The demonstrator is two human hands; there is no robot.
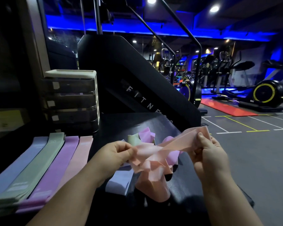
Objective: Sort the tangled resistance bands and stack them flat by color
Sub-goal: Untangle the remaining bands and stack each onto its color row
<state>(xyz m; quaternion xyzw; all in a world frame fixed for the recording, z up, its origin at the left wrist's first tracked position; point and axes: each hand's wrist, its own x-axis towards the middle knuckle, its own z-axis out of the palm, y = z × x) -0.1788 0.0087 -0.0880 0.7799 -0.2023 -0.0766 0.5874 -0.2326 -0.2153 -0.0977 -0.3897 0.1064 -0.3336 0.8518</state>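
Blue-lit gym machines fill the background behind a glossy black surface (114,126). A twisted peach-pink elastic resistance band (175,144) stretches across the middle, raised above the surface, its lower folds hanging crumpled toward six o'clock. Beneath and behind it lies a tangled pile of pastel bands (147,134), pink, pale green and lilac.

The left hand (116,152) pinches the band's end at nine o'clock, fingers curled around the fabric. The right hand (209,154) grips the other end at three o'clock, thumb on top, held slightly higher.

At eight o'clock of the pile four flat stacks lie side by side: a blue stack (20,163), a green stack (39,162), a purple stack (59,162) and a pink stack (75,162). A smoky plastic drawer unit (72,98) stands at eleven o'clock.
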